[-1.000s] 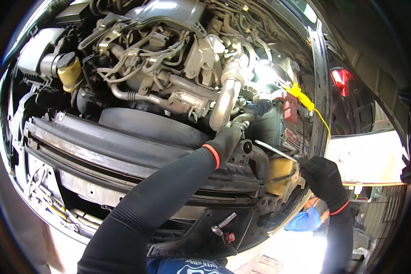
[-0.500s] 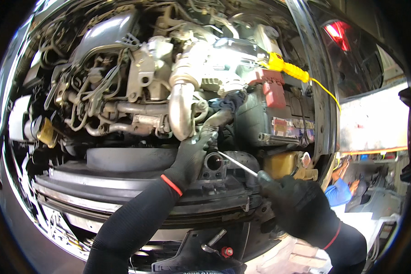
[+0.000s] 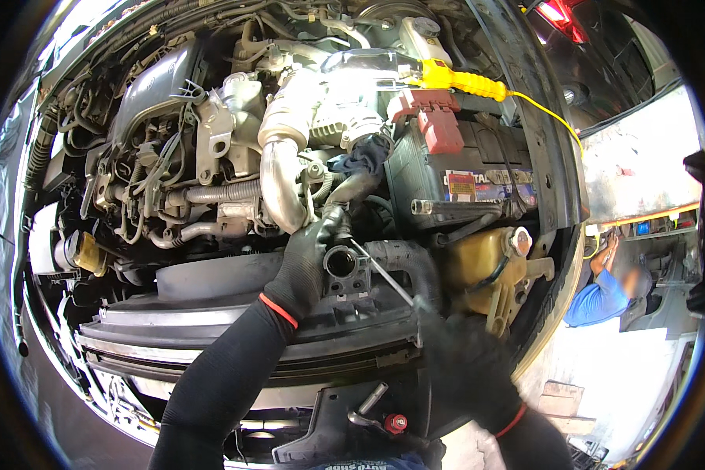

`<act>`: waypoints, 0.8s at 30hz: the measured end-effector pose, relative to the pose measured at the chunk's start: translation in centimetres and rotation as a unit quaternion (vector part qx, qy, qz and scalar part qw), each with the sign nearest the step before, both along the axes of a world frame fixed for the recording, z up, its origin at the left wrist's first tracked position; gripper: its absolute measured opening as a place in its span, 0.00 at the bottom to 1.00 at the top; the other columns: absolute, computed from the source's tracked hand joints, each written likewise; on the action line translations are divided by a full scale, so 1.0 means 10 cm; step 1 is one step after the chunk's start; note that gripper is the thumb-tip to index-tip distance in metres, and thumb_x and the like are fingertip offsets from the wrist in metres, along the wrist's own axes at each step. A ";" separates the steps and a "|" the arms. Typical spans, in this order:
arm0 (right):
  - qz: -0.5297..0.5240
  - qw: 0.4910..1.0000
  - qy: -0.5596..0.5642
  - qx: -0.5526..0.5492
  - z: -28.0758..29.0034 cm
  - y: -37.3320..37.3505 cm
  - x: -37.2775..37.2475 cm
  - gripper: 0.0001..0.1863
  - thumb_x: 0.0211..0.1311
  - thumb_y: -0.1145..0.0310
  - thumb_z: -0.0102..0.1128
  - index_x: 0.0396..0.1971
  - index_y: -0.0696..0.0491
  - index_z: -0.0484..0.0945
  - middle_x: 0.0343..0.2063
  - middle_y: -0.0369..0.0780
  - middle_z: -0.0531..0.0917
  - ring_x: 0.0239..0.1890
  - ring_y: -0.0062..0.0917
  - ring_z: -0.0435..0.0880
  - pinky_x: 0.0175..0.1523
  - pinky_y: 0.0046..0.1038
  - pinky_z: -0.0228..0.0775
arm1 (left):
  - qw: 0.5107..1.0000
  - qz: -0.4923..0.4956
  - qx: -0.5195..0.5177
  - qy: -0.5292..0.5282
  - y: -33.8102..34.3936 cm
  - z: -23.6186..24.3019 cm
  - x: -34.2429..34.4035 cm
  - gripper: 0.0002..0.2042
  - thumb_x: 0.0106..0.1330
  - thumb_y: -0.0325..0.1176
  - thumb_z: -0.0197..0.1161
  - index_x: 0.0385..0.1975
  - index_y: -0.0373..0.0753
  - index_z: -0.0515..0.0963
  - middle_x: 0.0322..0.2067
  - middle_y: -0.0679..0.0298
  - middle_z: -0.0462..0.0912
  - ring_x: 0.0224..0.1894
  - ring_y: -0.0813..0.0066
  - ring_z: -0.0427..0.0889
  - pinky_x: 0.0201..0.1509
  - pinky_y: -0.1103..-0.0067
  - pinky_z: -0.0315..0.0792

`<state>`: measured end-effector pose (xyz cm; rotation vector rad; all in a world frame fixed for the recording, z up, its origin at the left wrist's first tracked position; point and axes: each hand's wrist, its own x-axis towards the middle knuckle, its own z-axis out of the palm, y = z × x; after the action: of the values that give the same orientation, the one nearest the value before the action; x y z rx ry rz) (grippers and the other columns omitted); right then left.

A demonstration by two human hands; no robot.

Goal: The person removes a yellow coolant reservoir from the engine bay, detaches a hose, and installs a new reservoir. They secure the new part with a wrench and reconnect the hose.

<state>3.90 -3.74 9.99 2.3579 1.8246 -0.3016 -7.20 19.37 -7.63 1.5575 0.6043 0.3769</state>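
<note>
My left hand (image 3: 309,249), in a black glove with a red cuff band, is closed around the lower end of a dark hose (image 3: 358,188) beside a bright metal pipe (image 3: 280,176). A long thin screwdriver (image 3: 387,274) slants from my right hand (image 3: 466,356) up to the spot beside my left fingers. That right glove is smeared by motion and hides the tool's handle. Just below the screwdriver's tip, a round open port (image 3: 340,262) faces up at the radiator top. Dark blue cloth (image 3: 364,157) is bunched at the hose's upper end.
Right of the hose stand a battery (image 3: 454,176) with a red cover (image 3: 439,125) and a yellowish fluid reservoir (image 3: 482,266). A yellow work lamp (image 3: 462,81) lies above. A wrench-like tool (image 3: 368,407) and red cap (image 3: 395,424) rest in front. Someone in blue (image 3: 603,298) is at right.
My right hand has shifted down and toward me, with the screwdriver at a steeper slant. My left hand keeps its place on the hose. The whole view has shifted slightly.
</note>
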 end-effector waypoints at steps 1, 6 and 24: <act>-0.071 0.992 0.103 -0.022 0.04 0.02 0.16 0.21 0.65 0.64 0.61 0.58 0.50 0.81 0.29 0.42 0.79 0.28 0.39 0.82 0.36 0.43 0.75 | 0.993 0.029 -0.111 -0.037 0.00 0.01 0.02 0.11 0.83 0.36 0.56 0.53 0.35 0.77 0.36 0.68 0.79 0.36 0.79 0.81 0.42 0.82 0.78; 0.095 0.987 0.124 0.028 0.31 0.36 0.83 0.16 0.67 0.67 0.59 0.53 0.52 0.82 0.27 0.45 0.82 0.28 0.45 0.85 0.38 0.47 0.77 | 0.858 0.090 -0.478 -0.166 -0.03 0.00 0.11 0.12 0.85 0.40 0.53 0.46 0.39 0.77 0.32 0.71 0.76 0.31 0.83 0.77 0.35 0.85 0.76; 0.083 0.995 -0.022 0.047 0.11 0.23 0.09 0.29 0.63 0.69 0.57 0.66 0.56 0.76 0.24 0.40 0.78 0.25 0.32 0.80 0.30 0.37 0.70 | 0.959 0.036 -0.277 -0.054 0.01 -0.13 0.05 0.14 0.84 0.39 0.54 0.55 0.36 0.79 0.41 0.66 0.82 0.41 0.85 0.82 0.45 0.86 0.77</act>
<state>4.77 -1.49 11.12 2.2317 2.0406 -0.1449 -6.71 19.43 -8.88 0.9736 0.6170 0.3102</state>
